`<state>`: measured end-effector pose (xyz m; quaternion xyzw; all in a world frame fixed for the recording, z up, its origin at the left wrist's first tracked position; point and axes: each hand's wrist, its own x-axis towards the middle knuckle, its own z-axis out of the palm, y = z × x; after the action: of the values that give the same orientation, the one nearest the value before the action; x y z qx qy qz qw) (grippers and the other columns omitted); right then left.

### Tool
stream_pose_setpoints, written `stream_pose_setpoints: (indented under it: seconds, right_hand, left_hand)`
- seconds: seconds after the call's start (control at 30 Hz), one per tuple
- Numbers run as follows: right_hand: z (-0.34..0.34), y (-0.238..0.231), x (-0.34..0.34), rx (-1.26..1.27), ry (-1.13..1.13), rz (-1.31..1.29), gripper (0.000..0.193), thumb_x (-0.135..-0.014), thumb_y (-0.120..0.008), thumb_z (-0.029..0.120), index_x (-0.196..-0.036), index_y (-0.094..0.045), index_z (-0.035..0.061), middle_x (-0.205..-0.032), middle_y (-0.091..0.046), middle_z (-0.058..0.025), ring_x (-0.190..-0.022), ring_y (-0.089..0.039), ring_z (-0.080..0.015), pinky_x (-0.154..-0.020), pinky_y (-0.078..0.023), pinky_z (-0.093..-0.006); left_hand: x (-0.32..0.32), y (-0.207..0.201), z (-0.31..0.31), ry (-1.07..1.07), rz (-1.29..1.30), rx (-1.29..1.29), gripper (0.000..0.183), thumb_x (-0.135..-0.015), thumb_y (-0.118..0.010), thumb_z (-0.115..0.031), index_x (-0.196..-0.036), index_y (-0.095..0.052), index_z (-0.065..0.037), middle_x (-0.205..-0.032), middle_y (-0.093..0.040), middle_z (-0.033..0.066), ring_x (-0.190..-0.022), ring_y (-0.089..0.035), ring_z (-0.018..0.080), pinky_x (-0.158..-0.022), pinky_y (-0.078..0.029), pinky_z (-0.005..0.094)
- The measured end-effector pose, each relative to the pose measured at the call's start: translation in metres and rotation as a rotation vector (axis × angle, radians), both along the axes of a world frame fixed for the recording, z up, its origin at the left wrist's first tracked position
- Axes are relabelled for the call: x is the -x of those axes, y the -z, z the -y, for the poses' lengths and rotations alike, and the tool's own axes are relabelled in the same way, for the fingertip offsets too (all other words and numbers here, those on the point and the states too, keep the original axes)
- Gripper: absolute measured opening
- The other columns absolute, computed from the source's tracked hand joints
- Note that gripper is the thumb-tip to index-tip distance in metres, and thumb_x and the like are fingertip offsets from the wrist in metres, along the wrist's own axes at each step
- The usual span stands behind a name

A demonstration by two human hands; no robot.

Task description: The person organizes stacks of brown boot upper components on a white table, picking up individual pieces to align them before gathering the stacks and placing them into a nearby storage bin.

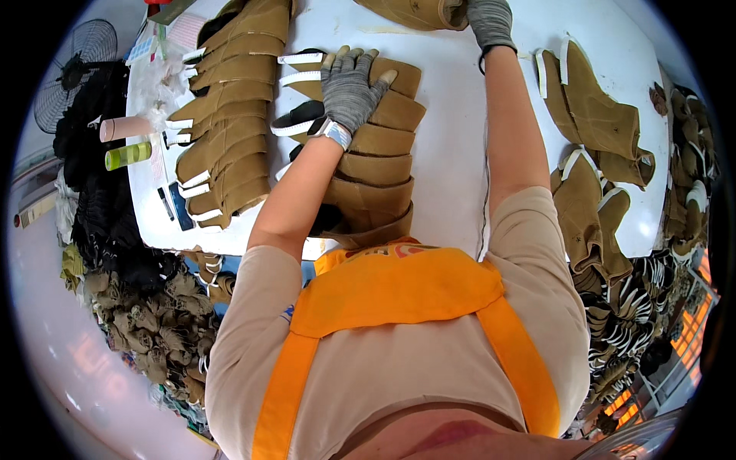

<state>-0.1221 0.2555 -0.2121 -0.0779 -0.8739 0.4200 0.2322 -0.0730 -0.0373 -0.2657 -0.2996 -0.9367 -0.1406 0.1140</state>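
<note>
My left hand [353, 90], in a grey knit glove with bare fingertips, lies flat with its fingers spread. It rests on the far end of an overlapping row of brown boot uppers [376, 169] with white and black edge strips. At the top edge, my right hand [491, 23], gloved the same way, is beside the round opening of another brown boot upper [414, 11]. It looks to be touching that upper, but its fingertips are cut off by the frame, so its grip cannot be made out.
On the white table [448, 153], a second row of boot uppers [238, 115] lies left, with loose uppers [602, 107] right. A pink cylinder [125, 129] and a yellow-green roll [128, 156] sit near the left edge. A fan [74, 74] and dark piles stand beyond.
</note>
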Motion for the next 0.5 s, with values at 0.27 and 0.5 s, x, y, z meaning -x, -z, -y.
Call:
stream_pose_setpoints:
  seconds: [0.27,0.5]
  right_hand:
    - [-0.024,0.028,-0.063,0.334,0.068,0.247,0.022,-0.09,-0.064,0.012,-0.105,-0.059,-0.0034,-0.087,-0.063,-0.0095,-0.081,-0.061,-0.02,-0.072,-0.056,-0.0349]
    - [-0.016,0.048,-0.107,0.984,-0.032,0.185,0.026,-0.093,-0.06,0.018,-0.11,-0.056,-0.0017,-0.094,-0.06,-0.0094,-0.083,-0.058,-0.0218,-0.069,-0.053,-0.0346]
  left_hand:
    - [0.033,-0.04,-0.015,-0.072,0.571,-0.531,0.087,-0.09,-0.056,-0.059,-0.146,-0.032,0.004,-0.138,-0.051,0.0198,-0.127,-0.048,0.0326,-0.11,-0.03,0.0378]
    - [0.067,-0.081,-0.054,0.155,1.167,-1.349,0.063,-0.088,-0.064,-0.05,-0.128,-0.056,-0.002,-0.116,-0.065,0.0132,-0.107,-0.061,0.0272,-0.093,-0.047,0.0383]
